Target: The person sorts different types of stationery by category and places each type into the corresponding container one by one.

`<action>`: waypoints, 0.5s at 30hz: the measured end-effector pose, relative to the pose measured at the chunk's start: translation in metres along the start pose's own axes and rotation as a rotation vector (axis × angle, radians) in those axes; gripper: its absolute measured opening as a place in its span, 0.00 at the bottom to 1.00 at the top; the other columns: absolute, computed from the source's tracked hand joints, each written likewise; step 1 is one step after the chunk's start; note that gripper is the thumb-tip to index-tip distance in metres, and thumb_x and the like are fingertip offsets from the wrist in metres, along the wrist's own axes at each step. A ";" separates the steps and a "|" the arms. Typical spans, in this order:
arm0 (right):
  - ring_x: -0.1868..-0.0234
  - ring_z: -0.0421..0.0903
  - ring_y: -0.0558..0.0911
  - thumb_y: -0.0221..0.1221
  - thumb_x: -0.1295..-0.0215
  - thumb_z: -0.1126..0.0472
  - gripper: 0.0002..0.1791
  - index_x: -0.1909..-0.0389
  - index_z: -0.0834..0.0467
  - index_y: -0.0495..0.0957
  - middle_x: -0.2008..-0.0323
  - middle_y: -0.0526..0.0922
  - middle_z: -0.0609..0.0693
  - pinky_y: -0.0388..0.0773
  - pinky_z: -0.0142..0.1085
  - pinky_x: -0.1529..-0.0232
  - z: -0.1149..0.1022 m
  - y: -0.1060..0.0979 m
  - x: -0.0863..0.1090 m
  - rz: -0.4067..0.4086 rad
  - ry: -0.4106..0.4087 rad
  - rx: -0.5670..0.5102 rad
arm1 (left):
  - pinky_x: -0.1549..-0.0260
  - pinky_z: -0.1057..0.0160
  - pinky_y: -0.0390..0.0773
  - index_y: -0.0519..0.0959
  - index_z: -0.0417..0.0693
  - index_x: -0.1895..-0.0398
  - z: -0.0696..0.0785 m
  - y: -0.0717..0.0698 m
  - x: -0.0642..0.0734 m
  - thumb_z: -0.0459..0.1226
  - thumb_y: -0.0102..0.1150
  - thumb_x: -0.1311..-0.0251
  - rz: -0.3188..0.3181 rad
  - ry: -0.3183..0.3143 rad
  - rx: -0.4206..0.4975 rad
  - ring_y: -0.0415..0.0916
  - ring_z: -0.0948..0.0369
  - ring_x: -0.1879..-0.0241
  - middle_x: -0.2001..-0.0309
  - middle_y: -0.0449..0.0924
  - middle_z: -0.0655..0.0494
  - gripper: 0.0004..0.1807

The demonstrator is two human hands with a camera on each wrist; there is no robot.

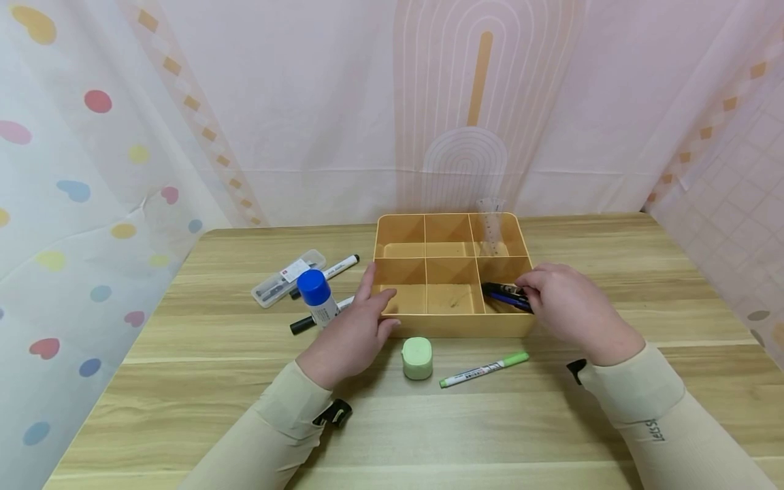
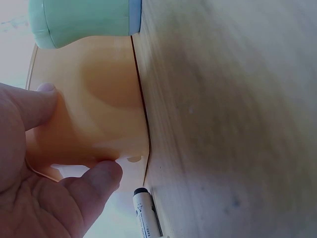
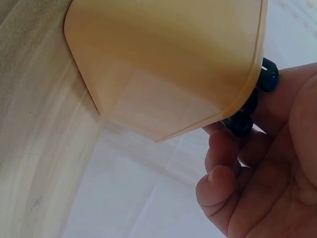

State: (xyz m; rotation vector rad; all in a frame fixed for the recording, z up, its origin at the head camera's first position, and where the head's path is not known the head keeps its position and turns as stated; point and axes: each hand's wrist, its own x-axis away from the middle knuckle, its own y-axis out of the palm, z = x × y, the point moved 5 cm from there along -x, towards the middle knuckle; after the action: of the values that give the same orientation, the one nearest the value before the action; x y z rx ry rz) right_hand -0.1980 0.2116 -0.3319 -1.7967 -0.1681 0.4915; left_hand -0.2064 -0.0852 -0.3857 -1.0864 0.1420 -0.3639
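Note:
My left hand (image 1: 354, 330) rests at the front left corner of a yellow divided organizer box (image 1: 462, 325), fingers spread about it. In the left wrist view, one fingertip lies on the front wall and another by the side. My right hand (image 1: 566, 303) grips a bunch of dark pens (image 1: 507, 297), black and blue, at the front right compartment. Their far ends lie inside it; in the right wrist view their near ends jut past the rim between thumb and fingers. A clear ruler (image 1: 491, 228) stands tilted in the back right compartment.
Before the box are a pale green squarish container (image 1: 417, 358) and a green marker (image 1: 484, 370). To the left are a blue-capped glue stick (image 1: 315, 289), black-capped markers (image 1: 340, 267) and a clear plastic case (image 1: 288, 278). A patterned curtain (image 1: 318, 102) hangs behind the table.

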 end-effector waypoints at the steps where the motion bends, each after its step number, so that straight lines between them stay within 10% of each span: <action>1: 0.56 0.57 0.88 0.60 0.31 0.71 0.10 0.55 0.66 0.89 0.59 0.91 0.57 0.86 0.55 0.50 0.000 0.000 0.000 -0.003 0.002 -0.002 | 0.41 0.50 0.85 0.66 0.49 0.20 0.000 0.000 0.000 0.49 0.53 0.20 -0.001 -0.001 0.001 0.80 0.46 0.34 0.12 0.25 0.52 0.31; 15: 0.52 0.59 0.87 0.60 0.29 0.69 0.10 0.53 0.67 0.87 0.56 0.91 0.58 0.84 0.57 0.45 -0.001 -0.005 0.000 0.046 -0.008 -0.031 | 0.40 0.50 0.84 0.65 0.50 0.19 -0.001 0.000 0.000 0.50 0.53 0.20 -0.005 -0.011 0.005 0.79 0.46 0.33 0.12 0.24 0.52 0.31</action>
State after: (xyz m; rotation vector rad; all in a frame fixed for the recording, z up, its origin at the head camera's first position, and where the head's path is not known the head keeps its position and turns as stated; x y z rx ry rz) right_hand -0.1966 0.2123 -0.3272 -1.8326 -0.1407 0.5316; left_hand -0.2067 -0.0855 -0.3862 -1.0840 0.1290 -0.3629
